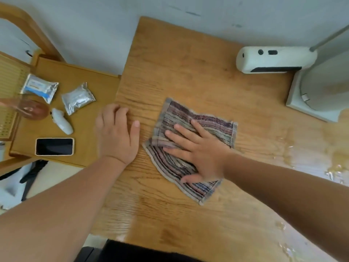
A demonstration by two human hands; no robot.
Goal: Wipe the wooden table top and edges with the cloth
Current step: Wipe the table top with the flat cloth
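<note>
Left hand fingers loosely curled, right hand flat, fingers spread

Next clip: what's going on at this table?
A person is wiping a light wooden table with a striped, multicoloured square cloth. The right hand presses flat on the cloth with fingers spread, near the table's middle. The left hand rests on the wood by the left edge, holding nothing. Wet patches gleam along the table's right side, so that part looks not yet wiped dry.
</note>
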